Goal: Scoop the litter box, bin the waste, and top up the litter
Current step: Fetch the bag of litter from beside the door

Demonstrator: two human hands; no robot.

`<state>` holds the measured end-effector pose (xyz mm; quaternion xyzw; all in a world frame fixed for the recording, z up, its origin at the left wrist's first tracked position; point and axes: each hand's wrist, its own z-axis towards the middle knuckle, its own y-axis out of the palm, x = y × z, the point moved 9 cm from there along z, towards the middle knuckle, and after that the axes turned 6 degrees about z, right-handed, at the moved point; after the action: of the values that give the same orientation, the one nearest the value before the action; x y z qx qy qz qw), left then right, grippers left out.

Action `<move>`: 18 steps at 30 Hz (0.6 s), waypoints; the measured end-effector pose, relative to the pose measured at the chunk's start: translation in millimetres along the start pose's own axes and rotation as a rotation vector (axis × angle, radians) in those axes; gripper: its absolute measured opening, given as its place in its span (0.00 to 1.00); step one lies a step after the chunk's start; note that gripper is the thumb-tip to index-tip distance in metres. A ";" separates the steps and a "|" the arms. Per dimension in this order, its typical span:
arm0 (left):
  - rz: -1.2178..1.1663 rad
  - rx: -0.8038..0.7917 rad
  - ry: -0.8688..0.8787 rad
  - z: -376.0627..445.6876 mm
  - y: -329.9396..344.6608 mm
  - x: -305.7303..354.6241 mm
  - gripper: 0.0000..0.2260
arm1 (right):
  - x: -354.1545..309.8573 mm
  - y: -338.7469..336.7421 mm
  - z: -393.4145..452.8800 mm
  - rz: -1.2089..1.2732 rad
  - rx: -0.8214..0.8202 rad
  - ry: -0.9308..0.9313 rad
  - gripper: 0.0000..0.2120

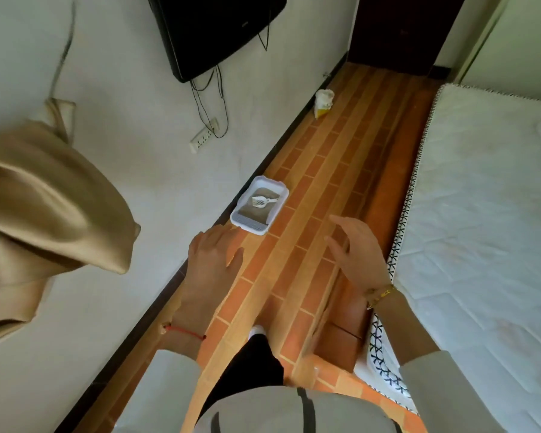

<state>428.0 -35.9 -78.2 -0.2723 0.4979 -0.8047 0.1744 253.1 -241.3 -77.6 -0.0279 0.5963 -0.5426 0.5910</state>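
Observation:
A white litter box (275,217) stands on the tiled floor against the wall, a few steps ahead of me. Sand-coloured litter lies inside, and a white slotted scoop (260,201) rests on top of it. Farther along the wall stands an open white and yellow bag (323,103). My left hand (213,257) hangs in front of me, fingers spread, holding nothing, well short of the box. My right hand (358,248) is raised beside it, also open, with a gold bracelet on the wrist.
A white mattress (487,232) fills the right side, leaving a narrow strip of orange brick-pattern floor (313,189). A black TV (213,29) hangs on the left wall with cables and a power strip (204,139). Tan cloth (44,214) hangs at the left. A dark door stands at the far end.

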 end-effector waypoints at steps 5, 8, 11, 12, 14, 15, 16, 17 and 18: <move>-0.024 -0.023 0.057 94.8 45.4 -13.4 0.14 | 42.9 14.2 79.6 -0.050 0.006 0.079 0.20; -0.058 -0.049 0.093 162.6 76.7 -26.6 0.15 | 63.8 21.5 137.1 -0.090 0.024 0.100 0.20; -0.108 -0.066 0.152 237.4 99.5 -25.9 0.16 | 82.3 22.3 202.0 -0.123 0.068 0.139 0.20; -0.122 -0.080 0.171 261.4 106.9 -24.1 0.16 | 87.8 21.3 222.5 -0.133 0.080 0.150 0.20; -0.141 -0.128 0.201 308.6 125.2 -21.3 0.17 | 99.9 17.3 260.2 -0.139 0.105 0.168 0.20; -0.152 -0.162 0.210 331.1 135.7 -19.4 0.17 | 107.7 15.1 276.3 -0.139 0.115 0.185 0.20; -0.167 -0.194 0.218 352.4 146.5 -17.0 0.18 | 116.5 12.7 290.5 -0.143 0.123 0.205 0.20; -0.184 -0.224 0.225 371.7 156.8 -13.5 0.18 | 126.4 10.2 302.9 -0.155 0.132 0.226 0.19; -0.200 -0.246 0.236 390.0 165.8 -9.0 0.18 | 137.5 7.4 313.7 -0.171 0.140 0.251 0.19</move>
<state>675.5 -380.0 -90.4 -0.2433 0.5799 -0.7775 -0.0006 447.1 -523.6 -85.3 0.0310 0.6216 -0.6304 0.4639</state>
